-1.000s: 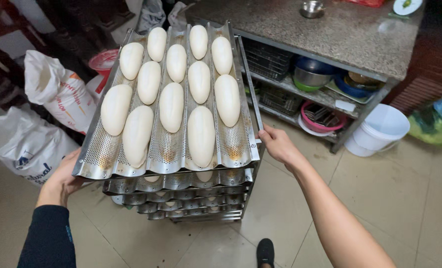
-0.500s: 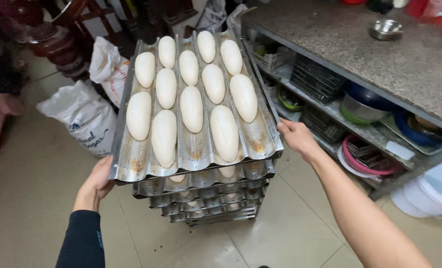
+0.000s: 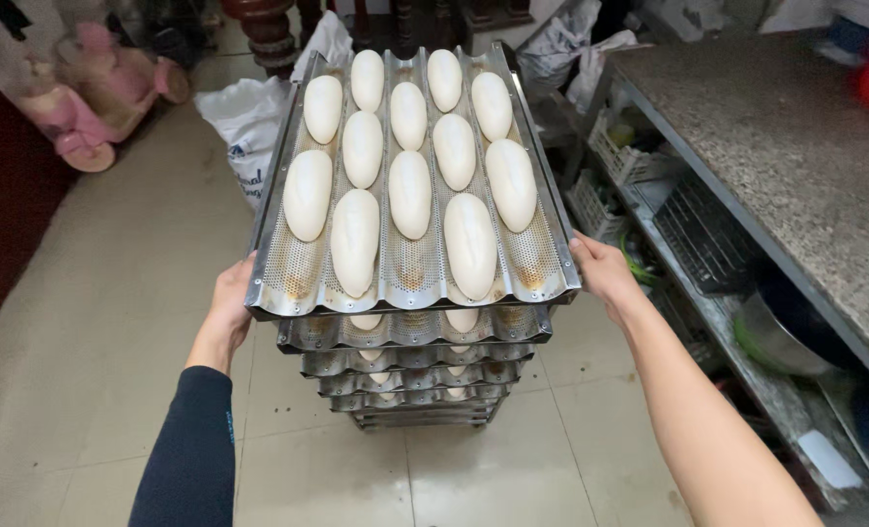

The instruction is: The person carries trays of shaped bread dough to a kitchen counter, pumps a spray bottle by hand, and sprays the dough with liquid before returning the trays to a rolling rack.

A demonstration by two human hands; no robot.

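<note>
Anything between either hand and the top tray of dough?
Nothing visible. The left hand grips the left edge of the top perforated tray and the right hand grips its right edge, both in direct contact. Dough pieces lie in the channels, away from both hands.

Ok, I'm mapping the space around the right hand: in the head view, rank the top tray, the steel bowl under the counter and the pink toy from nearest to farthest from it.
1. Top tray: its right edge is in the grip of the right hand.
2. Steel bowl: lower right, on the shelf under the counter.
3. Pink toy: far upper left, on the floor.
</note>
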